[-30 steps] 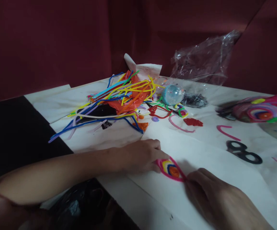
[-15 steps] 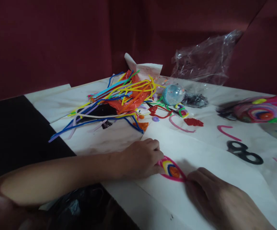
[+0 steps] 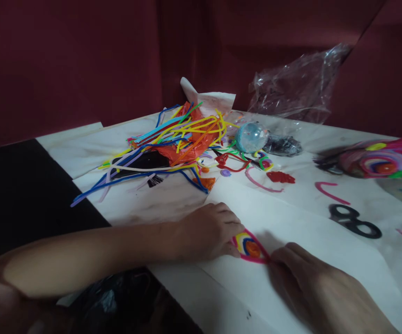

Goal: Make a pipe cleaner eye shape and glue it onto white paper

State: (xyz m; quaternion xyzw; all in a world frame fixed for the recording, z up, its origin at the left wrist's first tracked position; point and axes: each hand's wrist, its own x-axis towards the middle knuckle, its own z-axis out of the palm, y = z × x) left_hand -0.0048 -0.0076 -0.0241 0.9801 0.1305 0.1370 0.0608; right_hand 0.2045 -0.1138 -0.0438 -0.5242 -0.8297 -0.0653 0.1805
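Note:
An eye-shaped piece (image 3: 252, 248) with a pink outline, yellow, white and blue bands and an orange centre lies on a white sheet (image 3: 312, 250). My left hand (image 3: 210, 232) is closed round its left end, the fingers covering that tip. At the right tip my right hand (image 3: 305, 273) pinches the pink outline, its fingertips partly hidden by the back of the hand.
Colourful sticks (image 3: 173, 139) lie heaped at the back left. Beyond the sheet are a clear ball (image 3: 252, 137), a plastic bag (image 3: 295, 88) and a red piece (image 3: 281, 177). Black rings (image 3: 356, 221) and a colourful fish-like figure (image 3: 378, 162) lie at the right.
My left hand has shifted slightly right and its fingers cover the left end differently. My right hand and the eye-shaped piece look nearly unmoved.

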